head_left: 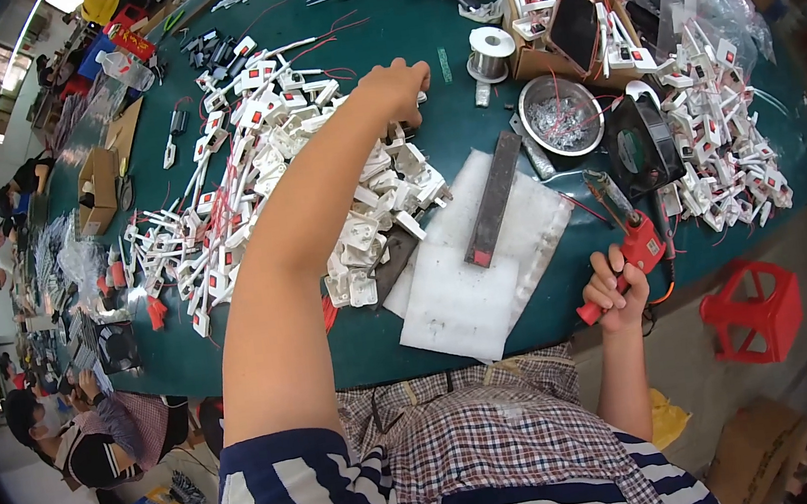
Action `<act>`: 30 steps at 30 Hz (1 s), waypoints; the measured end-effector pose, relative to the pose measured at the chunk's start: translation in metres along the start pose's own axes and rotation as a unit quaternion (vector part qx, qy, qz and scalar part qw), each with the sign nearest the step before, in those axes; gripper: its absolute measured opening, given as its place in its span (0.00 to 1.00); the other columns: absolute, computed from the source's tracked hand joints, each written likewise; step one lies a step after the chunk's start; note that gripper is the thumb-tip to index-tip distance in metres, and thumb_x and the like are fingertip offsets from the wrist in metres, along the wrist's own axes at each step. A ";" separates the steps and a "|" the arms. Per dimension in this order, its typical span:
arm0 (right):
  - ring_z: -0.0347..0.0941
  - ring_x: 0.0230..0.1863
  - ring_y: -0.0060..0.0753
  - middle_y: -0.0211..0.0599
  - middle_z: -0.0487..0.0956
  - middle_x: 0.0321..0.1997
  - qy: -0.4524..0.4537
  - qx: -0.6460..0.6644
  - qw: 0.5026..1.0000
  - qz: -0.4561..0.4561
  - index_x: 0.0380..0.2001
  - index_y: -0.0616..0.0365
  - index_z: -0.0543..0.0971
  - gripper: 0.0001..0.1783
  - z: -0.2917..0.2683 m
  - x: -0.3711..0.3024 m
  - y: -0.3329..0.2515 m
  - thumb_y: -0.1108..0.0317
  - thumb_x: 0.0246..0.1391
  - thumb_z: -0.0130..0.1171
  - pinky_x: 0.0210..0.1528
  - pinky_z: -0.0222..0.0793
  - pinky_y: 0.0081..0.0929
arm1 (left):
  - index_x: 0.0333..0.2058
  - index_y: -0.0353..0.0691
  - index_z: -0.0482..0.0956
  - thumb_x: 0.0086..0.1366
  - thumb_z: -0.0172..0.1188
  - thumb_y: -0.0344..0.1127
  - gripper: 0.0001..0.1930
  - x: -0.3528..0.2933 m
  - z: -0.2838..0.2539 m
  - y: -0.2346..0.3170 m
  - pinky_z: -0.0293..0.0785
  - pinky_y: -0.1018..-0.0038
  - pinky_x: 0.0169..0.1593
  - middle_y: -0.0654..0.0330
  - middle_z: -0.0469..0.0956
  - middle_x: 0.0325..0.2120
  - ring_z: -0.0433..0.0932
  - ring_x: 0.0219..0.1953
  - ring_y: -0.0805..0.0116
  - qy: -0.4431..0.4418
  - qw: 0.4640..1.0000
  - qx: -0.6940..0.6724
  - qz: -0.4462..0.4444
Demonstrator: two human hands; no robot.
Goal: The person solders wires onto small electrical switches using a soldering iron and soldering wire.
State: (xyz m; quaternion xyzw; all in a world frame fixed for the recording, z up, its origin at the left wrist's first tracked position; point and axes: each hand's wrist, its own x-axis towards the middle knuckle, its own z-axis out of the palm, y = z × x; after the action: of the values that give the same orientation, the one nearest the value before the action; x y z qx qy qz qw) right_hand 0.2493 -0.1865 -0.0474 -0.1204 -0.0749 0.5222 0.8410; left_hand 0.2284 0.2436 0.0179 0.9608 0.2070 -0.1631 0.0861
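My right hand [616,288] grips a red soldering gun [640,245] by its handle, its metal tip pointing away from me over the table. My left arm stretches across a large heap of white plastic housings [360,229]. At the far right edge of that heap is my left hand [394,92], its fingers curled downward. A small white bit shows at its fingertips, but what they hold is mostly hidden. Between my hands a dark flat bar [495,195] lies on white foam sheets [463,285].
A solder wire spool [490,50], a metal bowl [560,117] of small parts and a black fan [643,144] stand right of the foam. More wired white parts [721,132] are heaped far right. A red stool [753,312] stands beside the table. A person [93,431] sits at the left.
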 end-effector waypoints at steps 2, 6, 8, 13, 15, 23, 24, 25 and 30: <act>0.55 0.11 0.11 0.30 0.64 0.26 0.001 -0.001 1.000 0.000 0.32 0.58 0.68 0.07 -0.002 0.000 0.000 0.66 0.58 0.53 0.21 0.59 0.16 | 0.45 0.52 0.69 0.40 0.73 0.40 0.31 -0.005 -0.006 0.002 0.72 0.60 0.49 0.55 0.70 0.45 0.73 0.48 0.48 0.008 1.000 0.004 0.005; 0.58 0.12 0.12 0.31 0.64 0.26 0.000 0.000 1.000 -0.007 0.32 0.58 0.66 0.09 -0.001 -0.001 0.001 0.66 0.59 0.53 0.20 0.61 0.16 | 0.40 0.51 0.71 0.39 0.68 0.37 0.25 -0.021 -0.026 0.008 0.73 0.62 0.47 0.54 0.71 0.42 0.74 0.45 0.50 0.010 0.998 0.048 0.025; 0.57 0.12 0.12 0.31 0.63 0.26 0.003 0.002 1.000 -0.001 0.32 0.58 0.65 0.09 -0.001 -0.001 0.000 0.66 0.59 0.52 0.21 0.61 0.16 | 0.39 0.50 0.71 0.39 0.68 0.37 0.24 -0.038 -0.033 0.004 0.73 0.62 0.46 0.54 0.72 0.42 0.74 0.45 0.51 -0.013 0.998 0.055 0.033; 0.55 0.11 0.11 0.30 0.63 0.25 0.001 -0.002 1.000 -0.001 0.32 0.57 0.67 0.07 0.000 -0.001 0.002 0.66 0.58 0.52 0.21 0.60 0.16 | 0.40 0.50 0.71 0.40 0.68 0.37 0.25 -0.086 -0.048 -0.021 0.72 0.62 0.47 0.55 0.73 0.42 0.75 0.45 0.51 0.068 0.995 0.066 0.019; 0.55 0.11 0.11 0.30 0.63 0.25 0.000 -0.004 1.000 -0.008 0.33 0.57 0.67 0.07 0.000 -0.003 0.002 0.67 0.59 0.52 0.22 0.61 0.16 | 0.39 0.48 0.71 0.40 0.66 0.35 0.23 -0.109 -0.050 -0.033 0.72 0.63 0.46 0.55 0.73 0.39 0.74 0.44 0.52 0.088 0.995 0.038 0.040; 0.58 0.12 0.12 0.30 0.62 0.26 0.000 -0.003 1.000 -0.009 0.31 0.57 0.64 0.09 0.003 0.002 0.002 0.68 0.60 0.52 0.23 0.61 0.16 | 0.43 0.47 0.72 0.48 0.63 0.38 0.20 -0.183 -0.006 -0.067 0.70 0.63 0.49 0.54 0.74 0.42 0.73 0.46 0.53 0.231 0.971 -0.060 0.006; 0.58 0.12 0.12 0.30 0.62 0.26 0.001 -0.005 1.000 -0.007 0.31 0.57 0.64 0.09 0.003 0.002 0.002 0.68 0.60 0.52 0.23 0.61 0.16 | 0.43 0.47 0.72 0.48 0.63 0.38 0.20 -0.185 0.001 -0.072 0.70 0.63 0.49 0.54 0.74 0.42 0.73 0.46 0.53 0.231 0.971 -0.063 0.004; 0.58 0.12 0.12 0.30 0.62 0.26 0.000 -0.003 1.000 -0.009 0.32 0.57 0.64 0.09 0.002 0.003 0.002 0.68 0.60 0.52 0.23 0.61 0.16 | 0.46 0.46 0.72 0.52 0.63 0.40 0.22 -0.188 0.005 -0.073 0.68 0.63 0.52 0.55 0.74 0.43 0.73 0.48 0.54 0.231 0.970 -0.075 0.008; 0.58 0.13 0.12 0.30 0.62 0.26 -0.011 -0.003 1.000 -0.012 0.33 0.58 0.65 0.07 0.002 0.003 0.003 0.68 0.60 0.51 0.23 0.61 0.16 | 0.51 0.47 0.73 0.59 0.62 0.46 0.22 -0.197 0.009 -0.073 0.66 0.64 0.56 0.56 0.74 0.47 0.70 0.54 0.57 0.286 0.958 -0.025 0.031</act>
State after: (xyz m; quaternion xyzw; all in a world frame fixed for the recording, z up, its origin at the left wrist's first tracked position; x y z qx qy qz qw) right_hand 0.2472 -0.1823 -0.0467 -0.1163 -0.0874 0.5134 0.8457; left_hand 0.0253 0.2347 0.0711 0.9708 0.1973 0.1261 0.0525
